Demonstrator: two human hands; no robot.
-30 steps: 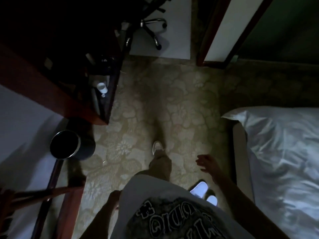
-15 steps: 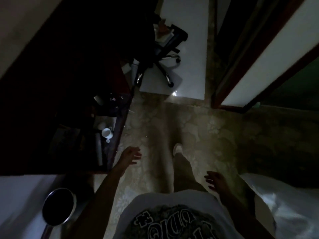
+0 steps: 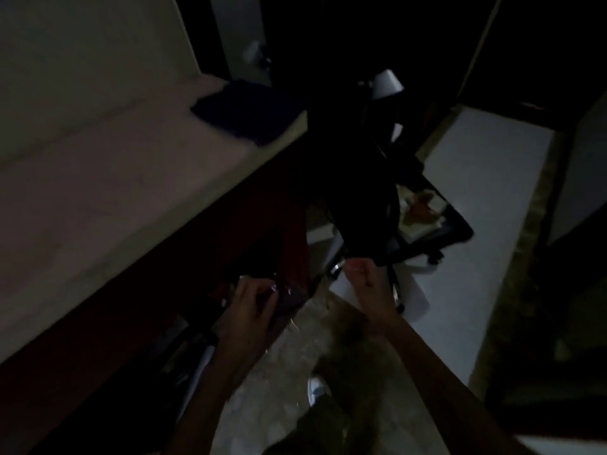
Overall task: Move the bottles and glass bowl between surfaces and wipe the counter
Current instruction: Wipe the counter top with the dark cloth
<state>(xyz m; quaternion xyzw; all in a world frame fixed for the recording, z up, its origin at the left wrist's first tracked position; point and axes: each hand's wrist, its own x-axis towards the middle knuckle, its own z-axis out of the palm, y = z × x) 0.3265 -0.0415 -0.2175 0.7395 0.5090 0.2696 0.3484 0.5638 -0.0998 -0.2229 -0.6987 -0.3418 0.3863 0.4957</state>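
Note:
The room is very dark. My left hand (image 3: 249,310) reaches into the dark wooden shelf unit (image 3: 138,323) below the pale counter (image 3: 98,198). Its fingers curl beside a glinting, glassy thing (image 3: 292,300) at the shelf's front corner; whether they grip it I cannot tell, nor whether it is a bowl or a bottle. My right hand (image 3: 359,277) is raised in front of me with its fingers curled in, holding nothing I can see. A folded dark blue cloth (image 3: 249,110) lies on the far end of the counter.
A black office chair (image 3: 387,205) stands just beyond my right hand, with papers on a tray (image 3: 423,211) beside it. A lamp shade (image 3: 387,82) shows above it. Patterned carpet (image 3: 295,356) and a white floor mat (image 3: 476,224) lie ahead; my shoe (image 3: 317,389) is below.
I have stepped forward and turned left towards the counter. My left hand went from hanging open into the shelf. My right hand rose and its fingers curled.

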